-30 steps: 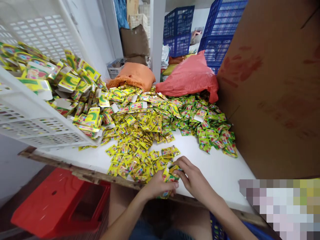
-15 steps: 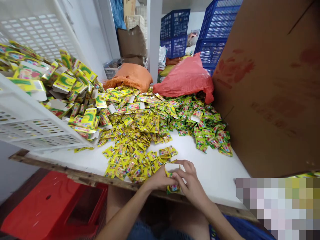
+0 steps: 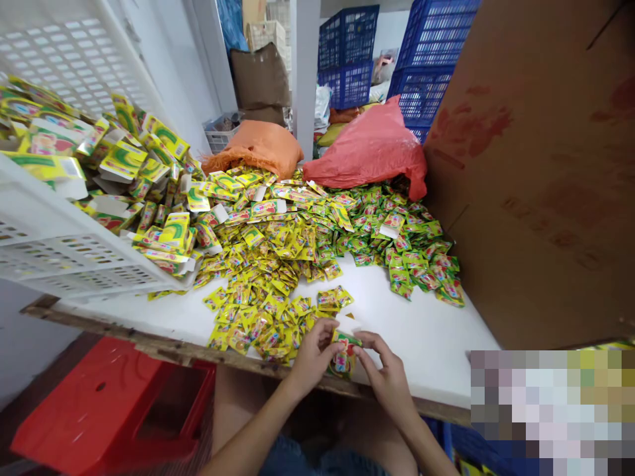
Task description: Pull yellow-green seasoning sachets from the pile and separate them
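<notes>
Over the table's front edge, a small printed carton (image 3: 344, 354) in green, red and yellow is held between both hands, a white flap raised at its far end. My left hand (image 3: 313, 354) is closed on its left side, thumb on the front. At the upper right corner, the thumb and fingertips of my right hand (image 3: 384, 370) pinch it. Whether a sachet is inside the carton cannot be seen. Just beyond my left hand lie loose yellow sachets (image 3: 268, 324), with a joined yellow pair (image 3: 335, 299) close by. Green sachets (image 3: 417, 261) are heaped farther right.
A white crate (image 3: 89, 264) tipped on the left spills flat yellow cartons (image 3: 173, 231) onto the white table (image 3: 421, 350). Orange (image 3: 255, 149) and red sacks (image 3: 370, 155) lie behind the heaps. A tall cardboard box (image 3: 536, 198) walls the right; a red stool (image 3: 89, 403) stands lower left.
My hands have drawn slightly apart, and my right fingers have shifted from across the carton to its right corner. The carton's printed face now shows more. The view has tilted slightly.
</notes>
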Demonstrator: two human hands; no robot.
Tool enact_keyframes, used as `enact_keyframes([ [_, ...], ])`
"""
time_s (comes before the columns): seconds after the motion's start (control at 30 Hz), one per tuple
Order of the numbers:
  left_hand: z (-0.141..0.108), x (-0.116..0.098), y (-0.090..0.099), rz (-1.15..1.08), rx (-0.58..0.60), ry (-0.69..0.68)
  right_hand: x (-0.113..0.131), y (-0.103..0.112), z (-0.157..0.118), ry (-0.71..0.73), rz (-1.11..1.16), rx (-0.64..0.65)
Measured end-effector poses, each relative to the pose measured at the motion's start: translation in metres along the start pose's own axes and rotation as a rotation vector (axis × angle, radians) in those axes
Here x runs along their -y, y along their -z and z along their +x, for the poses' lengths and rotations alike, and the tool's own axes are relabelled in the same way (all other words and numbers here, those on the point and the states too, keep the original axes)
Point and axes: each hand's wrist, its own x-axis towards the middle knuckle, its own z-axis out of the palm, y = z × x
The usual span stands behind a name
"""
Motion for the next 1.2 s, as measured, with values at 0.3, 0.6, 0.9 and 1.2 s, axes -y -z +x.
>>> enact_keyframes([
  [0.3, -0.001, -0.016, 0.004, 0.129, -0.017, -0.087, 0.012, -0.004, 0.015, 0.043, 0.064, -0.014],
  [0.6, -0.008, -0.026, 0.003, 0.267, -0.03, -0.145, 0.022, 0.0, 0.012, 0.14, -0.001, 0.088],
  [0.9, 0.002, -0.025, -0.001, 0.205, -0.109, -0.026, 0.034, 0.001, 0.019, -0.009, -0.025, 0.061],
  [1.2, -0.004, -0.019, 0.004, 0.178, -0.09, -0.076, 0.023, -0.009, 0.007, 0.026, 0.028, 0.017],
])
